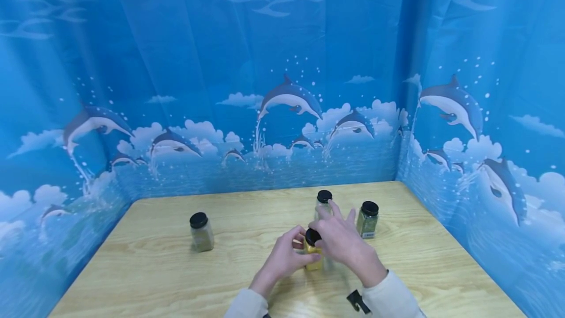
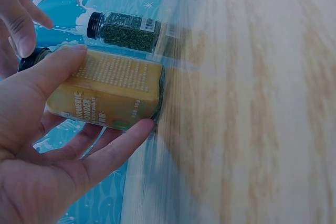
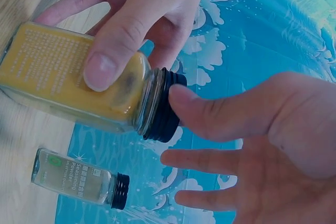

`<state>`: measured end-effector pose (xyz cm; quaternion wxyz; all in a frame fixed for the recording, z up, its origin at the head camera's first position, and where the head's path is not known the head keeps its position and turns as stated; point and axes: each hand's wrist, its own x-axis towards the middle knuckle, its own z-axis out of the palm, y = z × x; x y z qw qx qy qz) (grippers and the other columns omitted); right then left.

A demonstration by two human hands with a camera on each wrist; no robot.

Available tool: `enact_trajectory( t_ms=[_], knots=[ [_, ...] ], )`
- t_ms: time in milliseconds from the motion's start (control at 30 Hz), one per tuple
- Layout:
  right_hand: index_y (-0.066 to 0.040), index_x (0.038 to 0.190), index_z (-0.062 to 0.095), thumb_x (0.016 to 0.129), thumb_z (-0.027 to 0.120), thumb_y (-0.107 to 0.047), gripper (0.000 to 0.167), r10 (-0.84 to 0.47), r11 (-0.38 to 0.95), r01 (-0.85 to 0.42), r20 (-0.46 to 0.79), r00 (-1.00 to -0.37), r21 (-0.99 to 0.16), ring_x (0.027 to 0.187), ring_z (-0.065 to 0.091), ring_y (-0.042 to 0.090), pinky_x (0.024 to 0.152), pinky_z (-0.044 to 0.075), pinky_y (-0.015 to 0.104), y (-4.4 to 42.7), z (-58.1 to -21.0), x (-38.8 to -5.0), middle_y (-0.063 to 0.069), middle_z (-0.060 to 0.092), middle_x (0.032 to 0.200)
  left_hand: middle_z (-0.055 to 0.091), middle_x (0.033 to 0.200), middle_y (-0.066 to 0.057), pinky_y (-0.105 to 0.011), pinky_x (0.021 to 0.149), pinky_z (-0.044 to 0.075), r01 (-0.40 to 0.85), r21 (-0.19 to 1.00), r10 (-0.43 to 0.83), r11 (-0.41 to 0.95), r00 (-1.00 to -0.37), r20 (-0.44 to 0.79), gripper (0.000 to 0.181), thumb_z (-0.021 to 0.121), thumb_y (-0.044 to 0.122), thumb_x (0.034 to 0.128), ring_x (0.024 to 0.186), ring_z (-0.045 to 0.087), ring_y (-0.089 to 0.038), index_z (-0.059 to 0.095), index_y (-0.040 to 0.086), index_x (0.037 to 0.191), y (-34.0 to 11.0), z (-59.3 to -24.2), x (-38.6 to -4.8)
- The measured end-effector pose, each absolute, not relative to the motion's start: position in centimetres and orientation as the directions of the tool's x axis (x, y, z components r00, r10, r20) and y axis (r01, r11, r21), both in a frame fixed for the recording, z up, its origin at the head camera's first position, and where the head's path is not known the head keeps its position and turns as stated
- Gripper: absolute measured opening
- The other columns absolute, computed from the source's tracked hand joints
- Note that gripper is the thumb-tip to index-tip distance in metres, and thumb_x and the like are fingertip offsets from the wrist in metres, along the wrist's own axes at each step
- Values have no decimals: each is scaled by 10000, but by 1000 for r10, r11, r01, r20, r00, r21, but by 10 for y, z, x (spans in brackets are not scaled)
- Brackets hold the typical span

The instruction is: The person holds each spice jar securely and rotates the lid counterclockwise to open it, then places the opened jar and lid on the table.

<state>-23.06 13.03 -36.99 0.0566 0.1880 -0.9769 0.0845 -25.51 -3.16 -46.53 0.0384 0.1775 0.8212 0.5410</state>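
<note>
Head view and both wrist views are showing a jar of yellow powder (image 2: 118, 87) near the middle of the surface (image 1: 154, 269), roughly upright between the two hands; whether its base is touching the wood, I cannot tell. Its black cap (image 3: 167, 106) is sitting on the neck. The left hand (image 1: 284, 259) is gripping the jar's body, thumb on one face and fingers wrapping the other side. The right hand (image 1: 342, 237) is pinching the cap with thumb and forefinger, its other fingers standing apart.

Work at the cap seems to be under way: the steadying grip is in place, but the cap is not coming clear of the glass, and whether it is being loosened or tightened is not showing.

Farther out, a clear jar (image 1: 321, 205) is standing just beyond the right hand, a green jar (image 1: 367, 225) to its right, and a pale jar (image 1: 203, 238) well apart on the left. All three are wearing black caps. Behind, a dolphin curtain (image 1: 220, 38) is hanging.
</note>
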Motion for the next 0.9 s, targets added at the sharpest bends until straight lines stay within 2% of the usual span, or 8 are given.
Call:
enact_trajectory(
  t_ms=[133, 400, 633, 900],
  knots=[
    [-182, 1175, 759, 810, 850, -128, 380, -367, 912, -383, 125, -922, -147, 1506, 303, 528, 1032, 139, 936, 131, -369, -229, 174, 502, 1551, 697, 1131, -96, -397, 891, 634, 251, 901, 331, 355, -935, 130, 371, 894, 227, 796, 1041, 703, -241, 648, 172, 1069, -32, -464, -254],
    [-194, 1225, 735, 798, 852, -101, 453, -373, 910, -387, 114, -921, -147, 1512, 294, 524, 1030, 140, 937, 131, -370, -229, 169, 485, 1566, 693, 1134, -101, -414, 895, 634, 244, 901, 326, 358, -937, 125, 382, 897, 224, 791, 1046, 702, -250, 653, 171, 1079, -32, -465, -254],
    [-159, 1353, 659, 835, 848, -306, 570, -363, 908, -379, 112, -925, -178, 1526, 263, 523, 1046, 106, 930, 132, -370, -229, 197, 442, 1595, 702, 1144, -113, -408, 881, 638, 252, 900, 333, 357, -934, 130, 368, 894, 223, 795, 1046, 707, -256, 646, 166, 1061, -32, -465, -254],
    [-139, 1286, 704, 940, 732, -435, 456, -321, 913, -345, 137, -937, -220, 1527, 262, 525, 1054, 108, 929, 130, -371, -233, 196, 436, 1605, 690, 1144, -110, -401, 862, 643, 254, 901, 333, 351, -934, 133, 358, 898, 247, 803, 1065, 711, -280, 609, 178, 1004, -32, -465, -255]
  ],
)
